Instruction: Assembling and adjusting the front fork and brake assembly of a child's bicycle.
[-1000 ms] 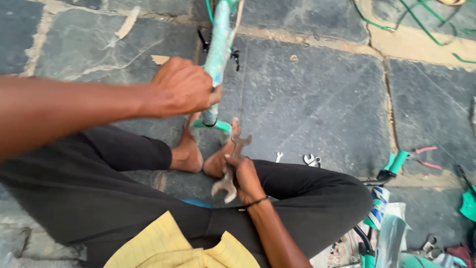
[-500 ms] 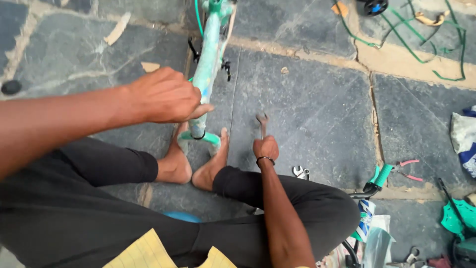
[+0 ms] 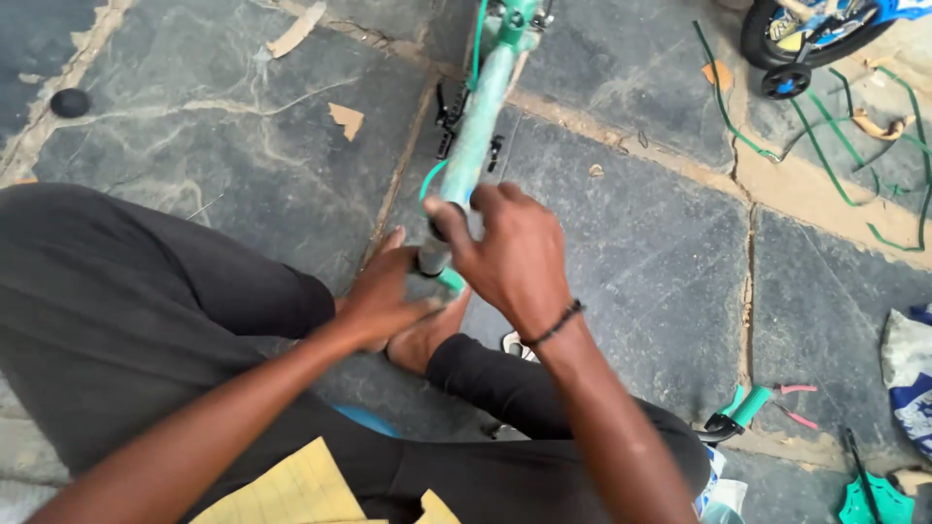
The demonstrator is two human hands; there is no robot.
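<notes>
Bike frame tube (image 3: 478,126), gripped by both hands' fingers (image 3: 456,218)

An outdoor bicycle-repair spot, worked on the ground: a paved floor (image 3: 631,243) of dark stone slabs, a teal bike frame (image 3: 481,116), a small bike wheel (image 3: 777,44), loose green cables (image 3: 825,165), pliers (image 3: 743,412) and cardboard scraps (image 3: 296,29) strewn about.
</notes>
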